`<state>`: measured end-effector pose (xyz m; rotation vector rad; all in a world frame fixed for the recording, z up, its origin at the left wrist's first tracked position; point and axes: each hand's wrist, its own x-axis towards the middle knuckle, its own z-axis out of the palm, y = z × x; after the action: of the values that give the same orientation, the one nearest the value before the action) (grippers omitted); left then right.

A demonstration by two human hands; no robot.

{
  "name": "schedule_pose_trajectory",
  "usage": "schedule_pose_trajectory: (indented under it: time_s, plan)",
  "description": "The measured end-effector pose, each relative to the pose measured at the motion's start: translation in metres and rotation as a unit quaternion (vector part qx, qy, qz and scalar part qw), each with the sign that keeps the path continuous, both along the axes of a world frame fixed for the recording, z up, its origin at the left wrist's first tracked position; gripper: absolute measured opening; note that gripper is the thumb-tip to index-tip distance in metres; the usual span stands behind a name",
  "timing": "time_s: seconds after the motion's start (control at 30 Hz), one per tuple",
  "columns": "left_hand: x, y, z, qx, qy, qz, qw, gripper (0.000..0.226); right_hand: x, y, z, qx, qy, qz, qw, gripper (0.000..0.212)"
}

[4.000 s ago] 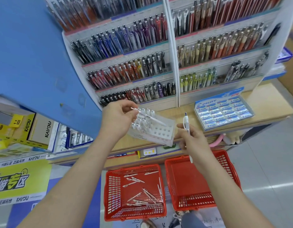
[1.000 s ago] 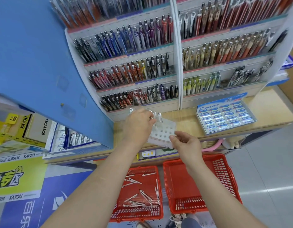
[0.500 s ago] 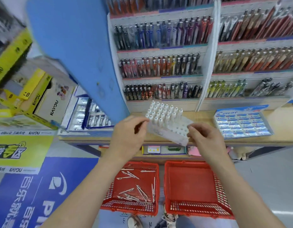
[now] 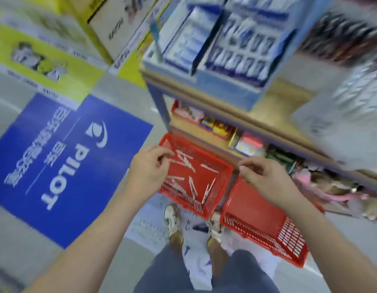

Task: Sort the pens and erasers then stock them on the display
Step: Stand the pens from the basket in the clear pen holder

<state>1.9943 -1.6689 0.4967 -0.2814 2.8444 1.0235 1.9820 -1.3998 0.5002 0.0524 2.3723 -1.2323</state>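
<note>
The view is tilted down and blurred. Two red baskets stand on the floor below the display shelf. The left basket holds several loose white pens; the right basket shows only its red bottom. My left hand hovers over the left basket's near-left corner with loosely curled fingers, and I see nothing held in it. Above the gap between the baskets is my right hand, fingers also loosely curled and holding nothing. The white pen holder is out of view.
Blue and white product boxes sit on the shelf top. A lower shelf carries small coloured items. A blue PILOT floor sticker lies to the left. My shoes stand just behind the baskets.
Both hands let go of the white pen holder, which has left the view. The camera swung down from the pen racks to the floor baskets, and both hands dropped toward them.
</note>
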Motion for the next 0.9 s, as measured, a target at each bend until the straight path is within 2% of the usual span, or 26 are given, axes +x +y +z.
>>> schedule_pose_trajectory:
  time_s: [0.17,0.37,0.6,0.77,0.9]
  plan:
    - [0.023,-0.048,-0.106,0.002,-0.07,0.026,0.997,0.022,0.009,-0.049,-0.114,0.023,-0.045,0.005,0.999,0.027]
    - [0.033,-0.069,-0.273,-0.009,-0.154,0.006,0.988,0.023,0.015,-0.085,-0.288,0.052,-0.086,-0.025,0.995,0.016]
    - [0.004,-0.072,-0.488,-0.104,-0.195,-0.14,0.965,0.019,0.021,-0.102,-0.503,0.126,-0.116,-0.043,0.984,0.012]
    - [-0.023,-0.068,-0.617,-0.172,-0.224,-0.254,0.925,0.028,0.025,-0.114,-0.632,0.187,-0.15,-0.013,0.971,0.027]
    - [-0.036,-0.058,-0.686,-0.221,-0.238,-0.299,0.897,0.029,0.032,-0.127,-0.696,0.267,-0.155,0.061,0.949,0.041]
